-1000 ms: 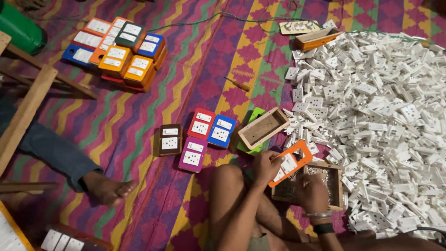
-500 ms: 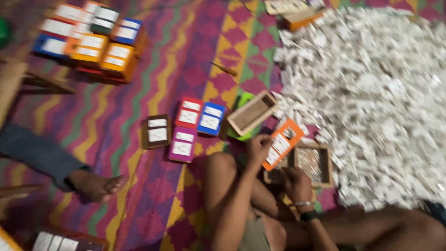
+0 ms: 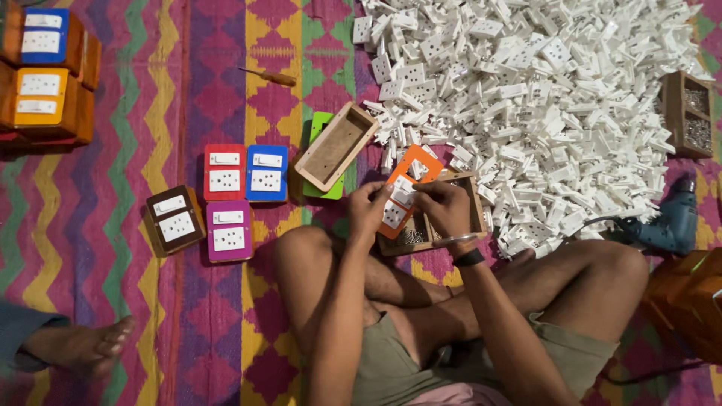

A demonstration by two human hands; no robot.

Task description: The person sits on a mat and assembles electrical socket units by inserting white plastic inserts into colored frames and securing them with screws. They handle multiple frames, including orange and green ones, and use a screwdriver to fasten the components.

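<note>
Left hand (image 3: pixel 366 207) and right hand (image 3: pixel 442 207) together, both clamped on orange plate (image 3: pixel 410 171) bearing white sockets, above wooden tray (image 3: pixel 477 201); white socket pile (image 3: pixel 541 98) just beyond.

Orange plate (image 3: pixel 407 188): lower part hidden by both hands. Tray of screws (image 3: pixel 429 225) beneath the plate mostly covered. Stacked boxes (image 3: pixel 45 83), far left of the plate, cut off by the frame edge.

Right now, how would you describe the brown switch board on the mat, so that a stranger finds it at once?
Start at the big heap of white sockets, then go left across the zigzag mat to four small finished boards. The brown board is the leftmost, beside the purple board. It alone is dark brown and lies tilted; its neighbours are red, blue and purple.
</note>
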